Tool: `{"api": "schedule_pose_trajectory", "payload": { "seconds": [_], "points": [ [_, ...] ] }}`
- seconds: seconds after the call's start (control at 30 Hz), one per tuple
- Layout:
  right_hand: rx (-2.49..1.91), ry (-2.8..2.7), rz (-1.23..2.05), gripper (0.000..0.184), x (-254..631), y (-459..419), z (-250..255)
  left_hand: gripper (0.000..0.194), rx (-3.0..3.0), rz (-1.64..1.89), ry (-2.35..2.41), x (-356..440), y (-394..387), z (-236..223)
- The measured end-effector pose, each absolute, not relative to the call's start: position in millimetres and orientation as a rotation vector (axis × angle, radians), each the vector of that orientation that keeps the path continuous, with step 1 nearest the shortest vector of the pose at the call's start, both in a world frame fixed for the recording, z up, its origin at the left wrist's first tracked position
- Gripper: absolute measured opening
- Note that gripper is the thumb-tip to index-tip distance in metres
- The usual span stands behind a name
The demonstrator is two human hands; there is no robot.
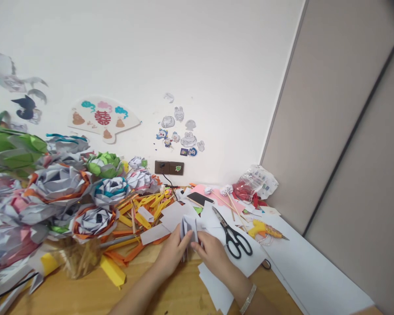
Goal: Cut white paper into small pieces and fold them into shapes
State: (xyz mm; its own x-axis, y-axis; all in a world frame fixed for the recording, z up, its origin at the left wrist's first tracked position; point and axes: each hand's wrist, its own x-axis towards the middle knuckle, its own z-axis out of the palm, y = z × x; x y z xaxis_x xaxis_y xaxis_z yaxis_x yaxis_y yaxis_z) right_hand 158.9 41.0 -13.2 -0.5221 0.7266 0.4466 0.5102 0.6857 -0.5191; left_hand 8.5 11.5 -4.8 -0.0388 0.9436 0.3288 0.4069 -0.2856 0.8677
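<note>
Your left fingers (186, 239) and right fingers (199, 250) grip the folded paper (191, 224) from 2 sides, probably keeping its layers together. It's held over the desk (175, 291), left of the scissors (237, 239).

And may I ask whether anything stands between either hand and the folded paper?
Nothing visible does: the left hand and right hand both hold the folded paper directly; the scissors lie off to the right.

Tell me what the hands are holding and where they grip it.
Both hands hold a folded white paper by its lower part: the left hand at its left side, the right hand at its lower right.
</note>
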Motion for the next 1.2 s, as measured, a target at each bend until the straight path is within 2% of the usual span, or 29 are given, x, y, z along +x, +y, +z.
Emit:
{"api": "schedule_pose_trajectory", "payload": {
  "seconds": [0.1, 0.27, 0.4, 0.7, 0.93, 1.2],
  "points": [
    [-0.993, -2.237, 0.374, 0.020, 158, 43, -16, 0.027, 1.744, 1.328, 1.417, 8, 10, -3],
    [-1.109, -2.232, 0.256, 0.021, 157, 47, -19, 0.029, 1.850, 1.351, 1.454, 5, 12, -1],
    [-1.173, -2.225, 0.254, 0.023, 157, 47, -17, 0.033, 1.874, 1.179, 1.713, 1, 20, -9],
    [-1.193, -2.261, 0.221, 0.024, 160, 48, -17, 0.030, 1.969, 1.056, 1.841, -3, 20, -9],
    [-1.197, -2.234, 0.313, 0.026, 160, 49, -20, 0.032, 1.945, 1.016, 1.812, -4, 20, -6],
    [-1.192, -2.152, 0.493, 0.038, 165, 63, -18, 0.037, 1.689, 1.140, 1.593, -4, 19, 6]
  ]
}}
